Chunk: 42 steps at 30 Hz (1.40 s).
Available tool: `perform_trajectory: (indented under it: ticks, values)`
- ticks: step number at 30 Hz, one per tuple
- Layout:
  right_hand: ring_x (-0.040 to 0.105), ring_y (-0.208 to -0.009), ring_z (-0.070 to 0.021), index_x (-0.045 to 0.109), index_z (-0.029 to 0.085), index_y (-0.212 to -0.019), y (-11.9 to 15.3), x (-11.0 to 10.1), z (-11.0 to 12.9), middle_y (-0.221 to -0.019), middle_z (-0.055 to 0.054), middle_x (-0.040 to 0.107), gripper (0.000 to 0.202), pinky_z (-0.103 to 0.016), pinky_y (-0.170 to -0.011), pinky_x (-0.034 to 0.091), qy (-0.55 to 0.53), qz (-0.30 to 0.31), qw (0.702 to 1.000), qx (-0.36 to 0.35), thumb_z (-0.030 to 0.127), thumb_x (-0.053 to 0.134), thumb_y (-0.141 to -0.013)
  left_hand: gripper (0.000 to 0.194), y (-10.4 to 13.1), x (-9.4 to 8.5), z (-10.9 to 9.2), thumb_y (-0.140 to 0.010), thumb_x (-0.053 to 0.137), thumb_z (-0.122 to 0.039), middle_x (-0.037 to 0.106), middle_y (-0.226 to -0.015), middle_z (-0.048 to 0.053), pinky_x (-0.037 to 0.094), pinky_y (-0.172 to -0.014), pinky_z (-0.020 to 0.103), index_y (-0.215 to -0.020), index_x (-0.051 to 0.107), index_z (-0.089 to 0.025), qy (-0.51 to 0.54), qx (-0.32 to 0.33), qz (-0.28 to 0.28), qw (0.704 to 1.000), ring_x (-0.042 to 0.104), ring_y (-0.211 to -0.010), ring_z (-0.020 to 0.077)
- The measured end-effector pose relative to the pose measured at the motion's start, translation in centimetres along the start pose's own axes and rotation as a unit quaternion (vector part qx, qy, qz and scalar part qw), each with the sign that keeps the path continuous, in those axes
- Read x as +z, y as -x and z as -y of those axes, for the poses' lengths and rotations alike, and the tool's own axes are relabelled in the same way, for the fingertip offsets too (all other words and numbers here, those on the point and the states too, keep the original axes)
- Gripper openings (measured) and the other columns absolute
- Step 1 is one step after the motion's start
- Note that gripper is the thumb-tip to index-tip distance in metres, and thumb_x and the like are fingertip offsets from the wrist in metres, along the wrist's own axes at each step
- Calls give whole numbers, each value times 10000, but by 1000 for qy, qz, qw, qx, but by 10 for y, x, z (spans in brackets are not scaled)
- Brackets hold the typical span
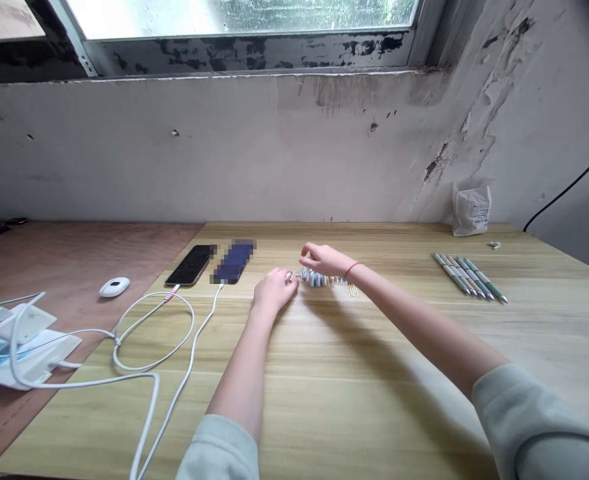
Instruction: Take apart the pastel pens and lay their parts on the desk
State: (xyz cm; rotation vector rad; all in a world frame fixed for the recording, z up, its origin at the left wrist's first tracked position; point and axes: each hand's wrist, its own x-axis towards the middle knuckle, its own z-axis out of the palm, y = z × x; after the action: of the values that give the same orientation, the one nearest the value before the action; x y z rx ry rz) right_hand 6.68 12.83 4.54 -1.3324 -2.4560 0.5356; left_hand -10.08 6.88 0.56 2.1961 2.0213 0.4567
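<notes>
My left hand [274, 291] lies on the wooden table with its fingers curled in. At its fingertips are small shiny pieces [291, 277], too small to make out. Just right of them sits a group of small cylindrical pieces [317, 279] with blue and white bands. Thin clear pieces, some yellowish [352, 288], lie at the right end of this group, partly behind my right forearm. Above the banded pieces hangs my right hand [327, 260], a red string on its wrist. Its fingers are bent together in a pinch, and whatever they hold is not visible.
Several green-and-silver pens [469, 277] lie side by side at right. A white crumpled packet [471, 208] stands by the wall. To the left are a black phone [191, 265], a blue-screened phone [234, 262], white cables [193, 360], a power strip [39, 360] and a white oval case [115, 287].
</notes>
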Motion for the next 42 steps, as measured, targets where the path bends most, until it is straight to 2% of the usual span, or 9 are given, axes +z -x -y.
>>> perform_trajectory:
  ticks: [4, 8, 15, 24, 28, 31, 36, 38, 42]
  values:
    - [505, -566, -142, 552, 136, -937, 1, -30, -6, -741, -62, 628, 220, -233, -504, 340, 14, -27, 998, 57, 233, 361, -885, 283, 0, 4, -2, -837, 445, -436, 619, -938, 42, 360, -597, 257, -920, 632, -242, -4, 3, -8, 1000, 577, -805, 192]
    - [526, -618, -123, 552, 153, -1002, 5, -38, -7, -795, -43, 649, 207, -214, -548, 355, 21, -9, 1000, 5, 134, 397, -865, 283, -1, 6, -4, -845, 448, -425, 625, -1001, 42, 371, -606, 253, -971, 632, -251, -9, -11, -6, 1000, 584, -839, 193]
    - [531, -878, -181, 671, 183, -811, 4, -4, -4, -936, -82, 631, 147, -252, -721, 386, 74, -49, 990, -108, 161, 530, -847, 284, 0, 7, -5, -867, 421, -409, 630, -1002, 47, 393, -633, 272, -970, 632, -250, -21, -17, -16, 999, 595, -861, 206]
    - [535, -862, -193, 710, 209, -861, 3, 28, -10, -896, -68, 668, 246, -281, -720, 375, 90, -47, 978, -183, 76, 505, -828, 242, 1, 5, -6, -836, 474, -393, 626, -958, 53, 405, -641, 268, -933, 629, -234, 28, -32, -20, 999, 592, -828, 205]
    - [575, -893, -180, 680, 220, -976, 11, 17, -9, -945, -43, 689, 307, -294, -760, 408, -8, -83, 985, -154, 58, 471, -821, 248, 0, 1, -13, -876, 424, -364, 617, -945, 59, 425, -733, 283, -912, 617, -213, 155, -32, -128, 979, 582, -850, 195]
    - [614, -865, -151, 632, 207, -1042, 25, 3, 2, -926, -29, 693, 252, -265, -735, 445, -130, -79, 978, -144, 149, 498, -836, 288, -2, -1, -25, -919, 365, -388, 610, -960, 59, 434, -810, 287, -945, 585, -205, 317, -9, -200, 927, 569, -918, 180]
    - [628, -779, -135, 636, 193, -979, 48, -9, 19, -875, -30, 683, 195, -247, -665, 480, -250, -42, 956, -146, 290, 543, -838, 404, -1, 0, -49, -918, 291, -524, 539, -1125, 66, 492, -759, 269, -1086, 520, -237, 546, -2, -161, 822, 562, -956, 158]
    - [620, -716, -132, 602, 194, -1061, 53, -11, 20, -801, -24, 670, 270, -244, -609, 482, -296, -60, 946, -114, 335, 556, -836, 430, 2, 1, -54, -911, 272, -548, 503, -1182, 66, 495, -796, 288, -1129, 507, -262, 555, 10, -145, 819, 550, -989, 161]
    - [585, -593, -114, 623, 173, -986, 61, -19, 18, -704, -22, 628, 317, -226, -503, 457, -410, -18, 910, -54, 436, 494, -867, 449, 7, 5, -57, -885, 311, -575, 326, -1356, 64, 399, -987, 385, -1211, 498, -329, 458, 93, -177, 866, 367, -1246, 219]
